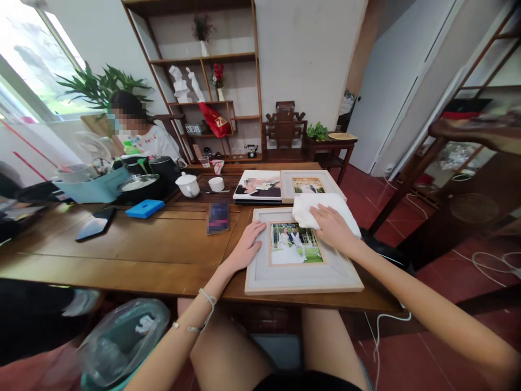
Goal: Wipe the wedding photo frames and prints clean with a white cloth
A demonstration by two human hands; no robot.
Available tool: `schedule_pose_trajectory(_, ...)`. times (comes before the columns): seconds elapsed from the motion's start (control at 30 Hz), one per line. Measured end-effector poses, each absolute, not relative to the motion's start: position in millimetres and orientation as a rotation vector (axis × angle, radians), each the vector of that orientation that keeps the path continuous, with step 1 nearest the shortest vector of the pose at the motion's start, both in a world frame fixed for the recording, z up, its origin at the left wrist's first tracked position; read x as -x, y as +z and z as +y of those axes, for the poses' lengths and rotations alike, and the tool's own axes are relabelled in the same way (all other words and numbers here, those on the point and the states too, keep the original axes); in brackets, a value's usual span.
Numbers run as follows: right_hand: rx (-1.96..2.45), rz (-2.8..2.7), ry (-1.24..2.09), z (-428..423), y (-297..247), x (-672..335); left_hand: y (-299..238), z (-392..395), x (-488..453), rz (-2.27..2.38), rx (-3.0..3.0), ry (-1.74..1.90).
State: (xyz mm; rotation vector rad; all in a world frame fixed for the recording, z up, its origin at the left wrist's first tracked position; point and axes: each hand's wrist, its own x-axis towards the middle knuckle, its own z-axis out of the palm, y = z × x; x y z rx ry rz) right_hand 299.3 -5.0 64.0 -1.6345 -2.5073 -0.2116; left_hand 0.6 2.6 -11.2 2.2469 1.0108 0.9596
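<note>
Probably stiff and fragile, the framed wedding photo (296, 244) on the worktop (163, 250) is best held by its rim (303, 290) — its left side is touched by the left hand (246, 248), fingers spread and empty, its upper right covered by a white cloth (341, 208) under the right hand (331, 224), fingers extended, grip unclear.

The place looked like a sitting room, perhaps at home or in a small office; which could not be told. Beyond the fingers (253, 229) stood a wooden display shelf (228, 56) with white figurines (179, 84) and vases, beside a carved chair (285, 122). Left of them, a lidded cup (188, 185) sat on the wooden counter (163, 241), with a leafy plant (101, 84) and a window (28, 49) farther off. Red floor tiles (396, 209) showed to their right.
</note>
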Motion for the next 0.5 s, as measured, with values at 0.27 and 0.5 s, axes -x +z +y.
schedule_pose_trajectory(0.27, 1.31, -2.792, 0.109, -85.5, 75.0, -237.8, -14.6, 1.2, -1.9, 1.036, -2.225, 0.996)
schedule_pose_trajectory(0.5, 1.043, -2.792, 0.624, -114.5, 96.9, -295.4, -10.5, 1.9, 0.2, 1.027, -2.254, 0.931)
